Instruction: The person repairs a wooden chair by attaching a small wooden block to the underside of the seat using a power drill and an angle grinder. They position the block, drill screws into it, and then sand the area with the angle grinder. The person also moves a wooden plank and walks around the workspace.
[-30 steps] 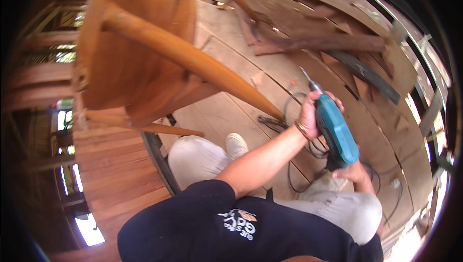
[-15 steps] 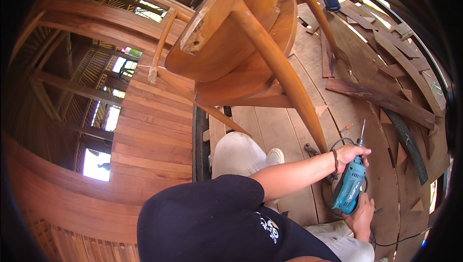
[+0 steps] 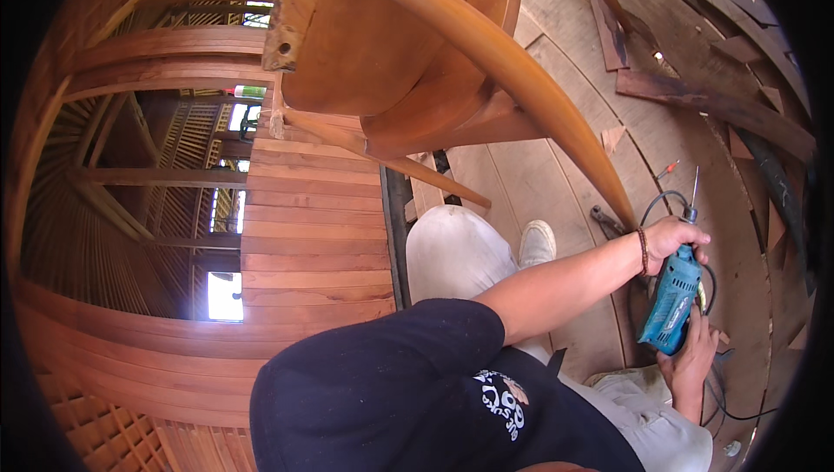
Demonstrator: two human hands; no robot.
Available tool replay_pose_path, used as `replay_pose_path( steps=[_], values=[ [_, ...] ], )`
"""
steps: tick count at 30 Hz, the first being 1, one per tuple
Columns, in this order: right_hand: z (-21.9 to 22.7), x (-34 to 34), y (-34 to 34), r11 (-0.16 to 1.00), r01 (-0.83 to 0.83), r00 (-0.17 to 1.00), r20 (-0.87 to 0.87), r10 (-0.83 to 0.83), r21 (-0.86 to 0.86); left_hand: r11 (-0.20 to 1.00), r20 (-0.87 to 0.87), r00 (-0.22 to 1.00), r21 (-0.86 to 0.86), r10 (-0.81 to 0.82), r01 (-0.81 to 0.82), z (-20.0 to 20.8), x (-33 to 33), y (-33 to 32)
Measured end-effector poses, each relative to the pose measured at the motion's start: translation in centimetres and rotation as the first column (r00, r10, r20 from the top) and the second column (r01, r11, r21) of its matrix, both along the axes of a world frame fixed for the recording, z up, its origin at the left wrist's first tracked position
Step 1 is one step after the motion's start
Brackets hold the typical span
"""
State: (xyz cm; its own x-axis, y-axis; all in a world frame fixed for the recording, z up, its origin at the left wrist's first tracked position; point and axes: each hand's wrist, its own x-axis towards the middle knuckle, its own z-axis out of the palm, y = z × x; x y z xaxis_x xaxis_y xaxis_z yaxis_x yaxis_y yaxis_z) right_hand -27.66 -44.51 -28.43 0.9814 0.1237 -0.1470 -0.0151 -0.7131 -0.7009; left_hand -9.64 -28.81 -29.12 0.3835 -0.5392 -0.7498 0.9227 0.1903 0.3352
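Observation:
A teal power drill (image 3: pixel 671 307) with a long thin bit (image 3: pixel 696 183) is held between both my hands at the right. My left hand (image 3: pixel 674 242), with a beaded bracelet at the wrist, closes around the drill's front end just behind the chuck (image 3: pixel 690 213). Lower down, my right hand (image 3: pixel 691 352) grips the handle end, partly hidden by the drill body. The bit points away from me. Ahead stands a brown wooden chair (image 3: pixel 417 55), tipped so that its curved leg (image 3: pixel 556 111) slants toward the drill. A hole shows in its broken-looking pale wood end (image 3: pixel 282 48).
Next to the chair leg lies a metal hand tool (image 3: pixel 605 220), with a small orange-tipped piece (image 3: pixel 669 169) beyond. A black cord (image 3: pixel 725 411) trails at lower right. Wood offcuts (image 3: pixel 695 94) litter the plank floor at far right. A slatted wooden bench (image 3: pixel 317 237) runs along my left.
My view has shifted, so the chair sits higher and the drill farther right in the picture. Both hands keep their hold on the drill. The blue can at the far right has left view.

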Motion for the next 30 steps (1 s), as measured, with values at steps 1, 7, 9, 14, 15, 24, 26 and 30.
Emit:
replay_pose_path(
  steps=[1,7,9,14,15,24,26,30],
  values=[
    [-0.6,-0.1,-0.6,1.000,-0.008,0.999,0.036,0.009,-0.013,0.999,0.028,1.000,0.030,0.012,-0.013,0.0,-0.2,-0.2],
    [-1.2,-0.6,-0.4,0.987,-0.038,0.995,0.084,0.052,-0.158,0.997,-0.030,0.999,0.080,0.018,-0.015,-2.0,-0.7,-0.1],
    [-0.6,-0.5,-0.9,0.989,0.034,0.998,0.048,-0.027,-0.143,0.997,-0.045,0.999,0.080,0.004,-0.001,-1.6,-0.5,-0.7],
    [-1.1,-0.3,-1.3,0.987,-0.044,0.993,0.101,0.060,-0.152,0.994,0.036,0.999,0.106,-0.040,0.036,-1.7,-0.8,-0.2],
    [-1.0,-0.6,-1.6,0.990,-0.031,0.995,0.091,0.044,-0.136,0.994,0.029,0.998,0.102,-0.051,0.047,-1.5,-0.9,-0.6],
    [-2.3,-1.3,-0.4,0.999,0.007,0.990,0.139,0.000,-0.045,0.982,0.052,0.984,0.092,-0.168,0.163,-1.6,-0.8,-0.6],
    [-2.8,-1.6,-0.2,0.999,0.014,0.992,0.125,-0.011,-0.030,0.981,0.029,0.986,0.112,-0.165,0.161,-2.0,-0.9,-0.8],
    [-3.0,-1.9,-0.6,0.999,0.014,0.994,0.111,-0.010,-0.033,0.988,0.003,0.992,0.087,-0.128,0.128,-2.1,-1.2,-1.0]
  ],
)
